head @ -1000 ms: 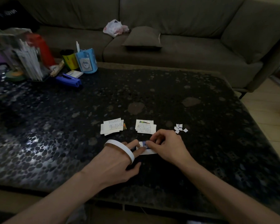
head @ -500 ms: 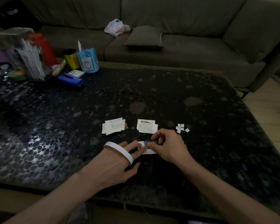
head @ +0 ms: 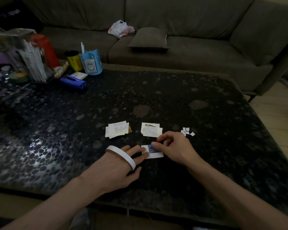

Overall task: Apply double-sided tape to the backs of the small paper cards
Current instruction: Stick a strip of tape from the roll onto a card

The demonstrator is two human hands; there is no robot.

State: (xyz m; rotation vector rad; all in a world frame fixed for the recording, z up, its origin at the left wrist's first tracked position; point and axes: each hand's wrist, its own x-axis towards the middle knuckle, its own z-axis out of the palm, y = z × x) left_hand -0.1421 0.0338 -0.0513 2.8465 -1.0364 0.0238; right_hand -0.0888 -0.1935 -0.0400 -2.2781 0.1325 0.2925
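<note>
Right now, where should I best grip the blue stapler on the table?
Probably mid-body, pinching across its two long sides from above and the near side: the blue stapler lies flat and narrow, and a white box crowds its far side.

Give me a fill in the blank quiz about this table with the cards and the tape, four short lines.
The left hand, pressing the card, wears a white roll of ___.
The card piles beyond the hands number ___.
The white scraps lie to the ___ of those piles.
The stapler is ___.
Missing: tape; two; right; blue.
</note>
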